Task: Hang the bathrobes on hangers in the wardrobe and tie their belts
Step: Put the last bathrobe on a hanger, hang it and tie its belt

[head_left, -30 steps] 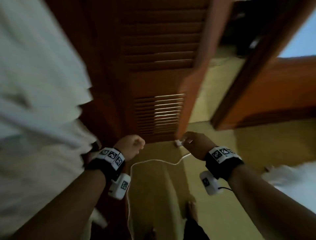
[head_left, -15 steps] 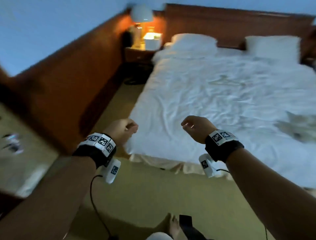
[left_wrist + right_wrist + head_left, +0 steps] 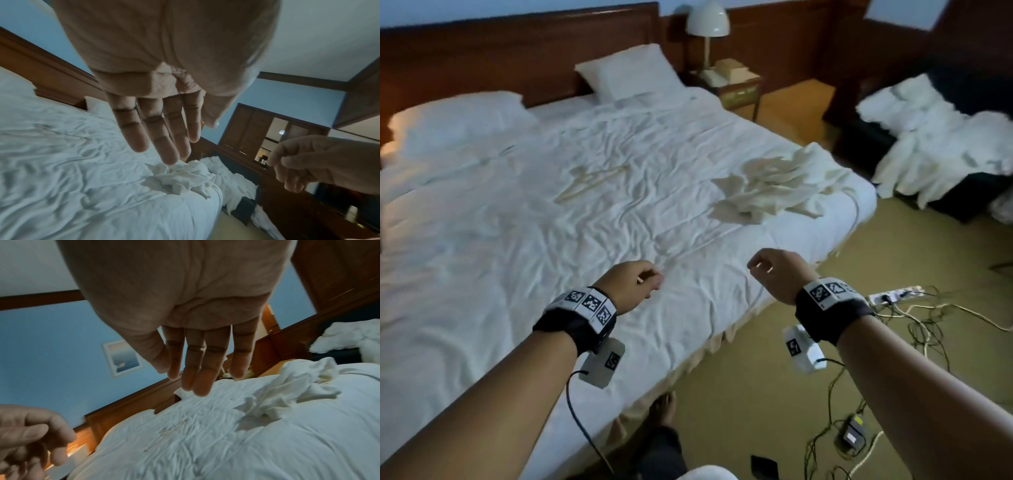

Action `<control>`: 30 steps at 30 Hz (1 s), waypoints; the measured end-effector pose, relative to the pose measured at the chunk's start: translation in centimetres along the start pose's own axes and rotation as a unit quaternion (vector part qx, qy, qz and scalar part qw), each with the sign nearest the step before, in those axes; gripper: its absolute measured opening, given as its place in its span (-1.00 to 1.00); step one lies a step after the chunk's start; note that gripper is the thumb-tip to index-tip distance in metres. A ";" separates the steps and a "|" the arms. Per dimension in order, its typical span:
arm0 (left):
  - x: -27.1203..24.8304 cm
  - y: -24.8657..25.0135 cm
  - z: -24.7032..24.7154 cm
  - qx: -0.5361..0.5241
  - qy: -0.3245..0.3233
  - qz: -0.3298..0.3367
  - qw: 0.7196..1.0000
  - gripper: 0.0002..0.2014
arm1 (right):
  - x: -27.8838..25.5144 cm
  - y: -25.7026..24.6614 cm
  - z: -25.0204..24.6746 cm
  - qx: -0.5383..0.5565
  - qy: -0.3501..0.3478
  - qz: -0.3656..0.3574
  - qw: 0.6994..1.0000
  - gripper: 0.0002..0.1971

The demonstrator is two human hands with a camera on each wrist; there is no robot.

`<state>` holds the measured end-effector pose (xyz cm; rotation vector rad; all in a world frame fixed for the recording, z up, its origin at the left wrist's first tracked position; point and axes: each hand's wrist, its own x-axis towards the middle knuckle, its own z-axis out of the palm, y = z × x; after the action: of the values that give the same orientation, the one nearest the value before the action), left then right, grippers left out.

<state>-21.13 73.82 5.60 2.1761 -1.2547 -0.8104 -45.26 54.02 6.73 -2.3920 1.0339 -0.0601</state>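
A crumpled cream bathrobe [image 3: 774, 185] lies on the right side of the bed [image 3: 517, 257], near its edge. It also shows in the left wrist view as a white heap, the bathrobe [image 3: 180, 177], and in the right wrist view, the bathrobe [image 3: 287, 391]. Pale wooden hangers [image 3: 592, 181] lie flat on the sheet further left. My left hand [image 3: 650, 277] and right hand [image 3: 758, 269] hover over the near edge of the bed, well short of the robe. Both have loosely relaxed fingers and hold nothing, as the left hand [image 3: 164, 138] and right hand [image 3: 197, 373] show close up.
More white fabric [image 3: 941, 137] is piled on a dark seat at the right. A nightstand [image 3: 736, 89] with a lamp [image 3: 709, 24] stands beside the headboard. A power strip [image 3: 893, 294] and tangled cables lie on the floor to my right. Louvred wooden doors [image 3: 246, 128] stand beyond the seat.
The view has swung from the louvred wardrobe door round to the bed, then further right, bringing the robe and hangers into sight. Both hands stay raised in front and hold nothing.
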 end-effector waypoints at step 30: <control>66.4 10.8 5.0 0.052 -0.128 -0.054 0.989 -0.89 | 55.3 38.4 -9.0 0.222 0.047 0.432 0.873 -0.23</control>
<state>-4.50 9.68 -7.03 2.2941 -1.3358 -1.1229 -33.90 -9.88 -13.16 -1.3735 1.8138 -0.0804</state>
